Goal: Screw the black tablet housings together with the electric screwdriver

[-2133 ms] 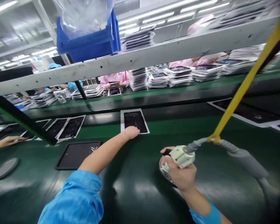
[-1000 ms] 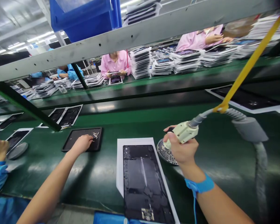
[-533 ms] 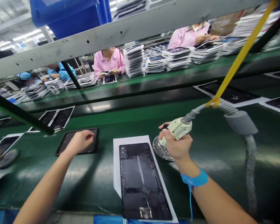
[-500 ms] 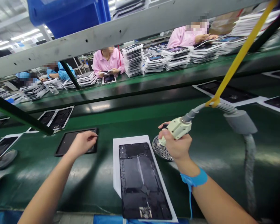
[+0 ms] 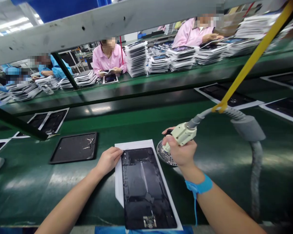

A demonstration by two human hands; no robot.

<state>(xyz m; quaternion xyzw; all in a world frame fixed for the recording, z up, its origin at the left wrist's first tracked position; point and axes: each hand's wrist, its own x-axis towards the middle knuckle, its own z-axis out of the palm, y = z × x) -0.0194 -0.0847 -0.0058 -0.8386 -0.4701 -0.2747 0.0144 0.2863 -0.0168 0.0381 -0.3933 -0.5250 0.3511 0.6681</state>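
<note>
A black device back panel lies on a white sheet on the green bench in front of me. My left hand rests at the panel's upper left edge, fingers curled; whether it holds a small part I cannot make out. My right hand grips a cream electric screwdriver held above a round perforated metal dish. A grey hose runs from the tool, hung on a yellow strap.
A black tray with a few screws lies left of the panel. More panels on white sheets sit on the conveyor behind. People in pink and blue work across the line beside stacked trays. A grey shelf beam runs overhead.
My left hand left the black screw tray and moved right to the panel's upper left edge. The right hand with the screwdriver stayed over the dish.
</note>
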